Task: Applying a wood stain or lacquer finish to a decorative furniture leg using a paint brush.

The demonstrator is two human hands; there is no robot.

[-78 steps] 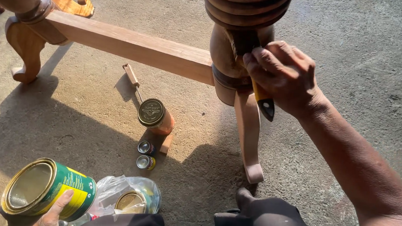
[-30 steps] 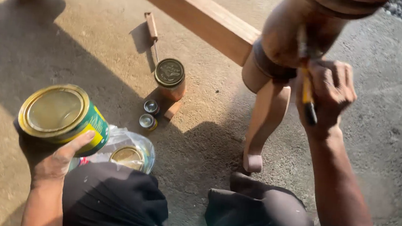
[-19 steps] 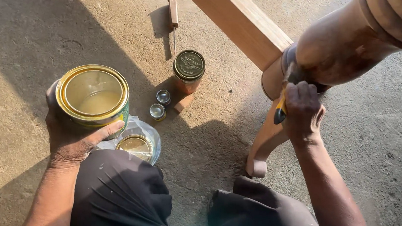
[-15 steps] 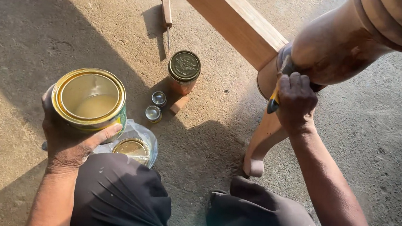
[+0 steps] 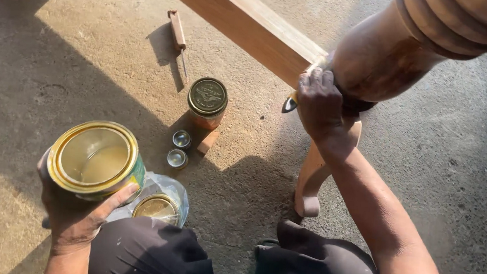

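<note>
Landmark: the jar (image 5: 207, 101), standing upright on the concrete floor (image 5: 56, 62) with its dark lid on. All places are given from it.
Left hand (image 5: 75, 219): below-left of the jar. The fingers are wrapped about the can from beneath, thumb up its right side.
Can (image 5: 94, 160): held off the floor, lid off, rim gold, wall green. A pale liquid is seen pooled in the bottom; the level is judged low.
Bag (image 5: 159, 197): below the jar, just beside the can. A clear plastic bag, with a round gold lid or tin seen through it; which of the two cannot be told.
Caps (image 5: 179, 149): two small shiny round pieces, just below-left of the jar, close together. Nothing is seen in them.
Block (image 5: 207, 141): a small wood piece, touching or just under the jar's lower edge.
Screwdriver (image 5: 178, 40): above-left of the jar, lying flat, unheld.
Rail (image 5: 247, 23): a flat wood beam above-right of the jar, run into the leg.
Right hand (image 5: 321, 105): right of the jar. The fingers are closed on a brush (image 5: 291, 103) and pressed to the leg.
Leg (image 5: 379, 61): a turned wood post, right of the jar, its foot on the floor below.
Progress: coating is judged to be under way. The turned part looks darker and glossier than the pale foot and rail, which appear uncoated.
</note>
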